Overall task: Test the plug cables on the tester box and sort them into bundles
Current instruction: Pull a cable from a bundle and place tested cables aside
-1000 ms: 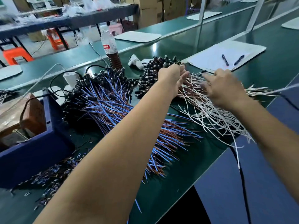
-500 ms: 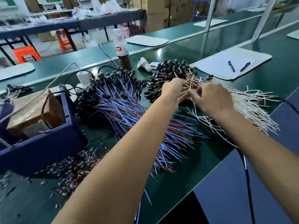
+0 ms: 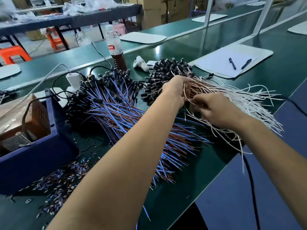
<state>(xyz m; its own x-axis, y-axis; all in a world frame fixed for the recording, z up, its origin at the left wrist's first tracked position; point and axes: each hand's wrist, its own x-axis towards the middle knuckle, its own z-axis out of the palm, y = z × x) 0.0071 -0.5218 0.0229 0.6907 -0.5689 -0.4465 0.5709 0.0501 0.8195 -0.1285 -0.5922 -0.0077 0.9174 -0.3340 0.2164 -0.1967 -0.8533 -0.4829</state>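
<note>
Both hands are working in the white-and-pink cable pile (image 3: 229, 97), which is lying in the right centre of the frame on the green bench (image 3: 182, 193), its black plug ends (image 3: 166, 72) pointing toward the top. The left hand (image 3: 176, 90) is reaching in from the lower left, its fingers curling around a few pinkish wires at the near edge of the plugs. The right hand (image 3: 214, 110) is sitting just to the right and below it, nearly touching, its fingers bent and pinching thin wires pulled from the same pile. Loose white wire ends are fanning out toward the right edge and hanging over the bench edge.

To the left of this pile, in the middle of the frame, a bigger bundle of blue-and-brown cables (image 3: 119, 113) is spreading out, black plugs toward the top and bare tips toward the bottom. At the left edge a dark blue bin (image 3: 38, 156) is holding a brown box (image 3: 33, 117) with a black cord running to it. Small cut wire scraps (image 3: 63, 183) are littering the bench below the bin. Near the top centre a plastic bottle (image 3: 115, 47) of dark liquid is standing upright, with a white adapter (image 3: 73, 79) to its left. In the upper right a white pad (image 3: 232, 62) is carrying two pens (image 3: 232, 63).
</note>
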